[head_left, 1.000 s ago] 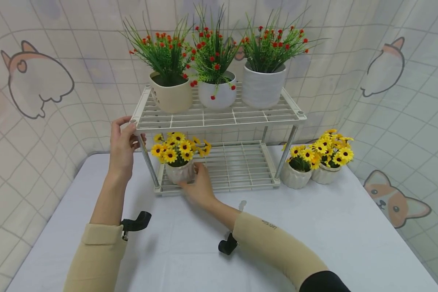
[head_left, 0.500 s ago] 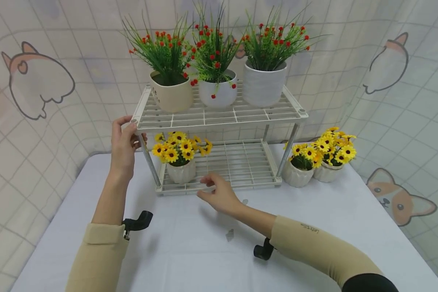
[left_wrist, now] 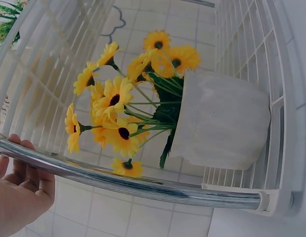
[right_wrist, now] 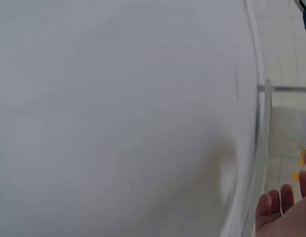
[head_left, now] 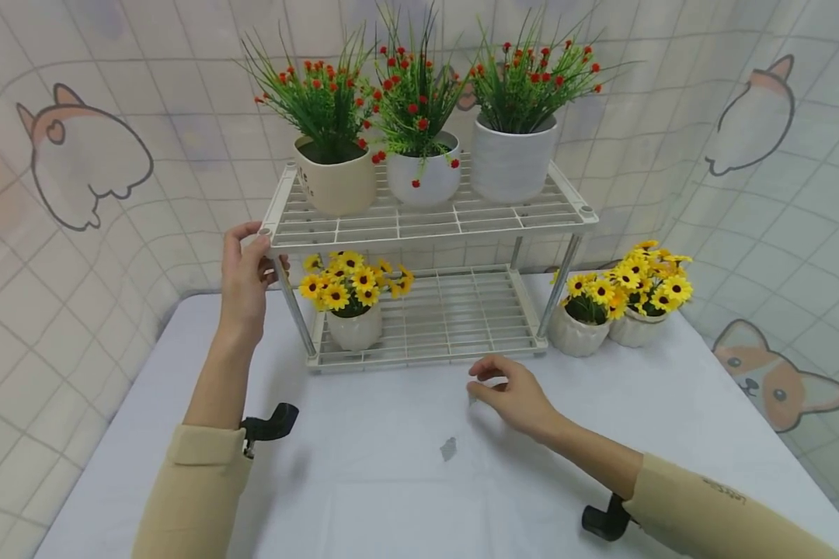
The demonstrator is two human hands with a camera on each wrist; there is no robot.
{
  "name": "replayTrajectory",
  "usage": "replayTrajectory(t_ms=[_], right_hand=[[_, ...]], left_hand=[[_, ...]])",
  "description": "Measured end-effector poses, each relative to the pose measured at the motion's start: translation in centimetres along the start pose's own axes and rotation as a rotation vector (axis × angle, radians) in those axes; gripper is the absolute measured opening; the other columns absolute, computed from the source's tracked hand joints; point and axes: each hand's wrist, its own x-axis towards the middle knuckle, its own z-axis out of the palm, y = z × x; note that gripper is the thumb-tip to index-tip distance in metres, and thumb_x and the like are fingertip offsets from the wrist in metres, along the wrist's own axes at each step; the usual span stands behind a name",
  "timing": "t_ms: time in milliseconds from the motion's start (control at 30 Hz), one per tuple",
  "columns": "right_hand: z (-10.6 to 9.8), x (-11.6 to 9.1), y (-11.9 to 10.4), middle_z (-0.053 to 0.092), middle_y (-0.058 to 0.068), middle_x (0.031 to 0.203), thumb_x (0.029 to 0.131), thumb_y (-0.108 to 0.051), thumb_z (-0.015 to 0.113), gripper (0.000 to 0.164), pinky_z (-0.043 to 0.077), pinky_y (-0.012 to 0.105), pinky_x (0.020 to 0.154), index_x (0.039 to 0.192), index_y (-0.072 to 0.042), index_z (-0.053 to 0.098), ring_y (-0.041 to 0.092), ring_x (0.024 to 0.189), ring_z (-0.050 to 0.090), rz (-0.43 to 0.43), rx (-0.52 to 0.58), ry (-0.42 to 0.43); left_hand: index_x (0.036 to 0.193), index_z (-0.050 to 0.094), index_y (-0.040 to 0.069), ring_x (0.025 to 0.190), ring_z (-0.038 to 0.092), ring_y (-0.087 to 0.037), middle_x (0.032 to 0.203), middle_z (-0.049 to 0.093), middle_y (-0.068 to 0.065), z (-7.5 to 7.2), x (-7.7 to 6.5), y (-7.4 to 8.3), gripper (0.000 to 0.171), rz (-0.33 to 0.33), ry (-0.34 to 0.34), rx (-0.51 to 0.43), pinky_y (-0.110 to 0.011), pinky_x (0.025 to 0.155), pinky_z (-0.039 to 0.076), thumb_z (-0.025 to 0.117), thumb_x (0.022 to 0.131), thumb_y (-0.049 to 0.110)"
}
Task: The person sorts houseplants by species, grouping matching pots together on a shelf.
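Note:
My left hand grips the front left corner of a white two-tier wire rack. In the left wrist view, its fingers curl behind the metal post near the upper shelf. A pot of yellow daisies stands upright on the lower shelf at the left, just inside that post. My right hand hovers in front of the rack, fingers loosely bent and nothing between them. Two more potted yellow daisies, a nearer one and a farther one, stand on the table just right of the rack.
On the upper shelf sit three potted red-flowered plants: a cream pot and two white ones. A white cloth covers the table. Behind and beside it hangs a tile-patterned curtain. A small grey mark shows on the cloth.
My right hand has let go of the daisy pot on the lower shelf and moved right, away from it. My left hand keeps its grip on the rack's corner.

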Motion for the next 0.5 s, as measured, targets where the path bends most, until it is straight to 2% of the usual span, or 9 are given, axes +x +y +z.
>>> replayTrajectory(t_ms=[100,200,400,500], right_hand=[[-1.7,-0.8,0.9,0.066,0.014,0.117,0.097,-0.013,0.071,0.024,0.052,0.038,0.092,0.116,0.001,0.065,0.03,0.114,0.061,0.025,0.015,0.057],[-3.4,-1.3,1.8,0.065,0.017,0.12,0.099,-0.012,0.069,0.027,0.051,0.03,0.09,0.119,0.004,0.063,0.029,0.114,0.06,0.065,0.046,0.13],[-6.3,-1.9,3.2,0.057,0.022,0.13,0.101,-0.018,0.067,0.041,0.048,0.02,0.077,0.132,0.006,0.054,0.027,0.117,0.054,0.215,0.073,0.28],[-7.3,-1.7,3.9,0.05,0.021,0.135,0.102,-0.019,0.065,0.048,0.046,0.017,0.076,0.137,0.005,0.044,0.024,0.117,0.05,0.288,0.1,0.384]], left_hand=[[0.138,0.041,0.017,0.087,0.053,-0.021,0.1,0.057,-0.007,0.1,0.0,0.0,0.036,0.006,-0.004,-0.011,-0.033,0.083,0.04,0.042,0.108,0.036],[0.138,0.041,0.017,0.088,0.053,-0.021,0.102,0.057,-0.007,0.2,0.1,0.0,0.036,0.009,-0.005,-0.013,-0.033,0.084,0.04,0.042,0.108,0.036],[0.138,0.04,0.018,0.089,0.054,-0.02,0.105,0.058,-0.007,0.1,0.0,-0.1,0.035,-0.007,0.001,-0.006,-0.032,0.085,0.04,0.04,0.108,0.036],[0.138,0.041,0.018,0.089,0.054,-0.02,0.105,0.058,-0.008,0.0,0.0,-0.1,0.035,-0.009,0.007,0.0,-0.032,0.086,0.041,0.04,0.108,0.036]])
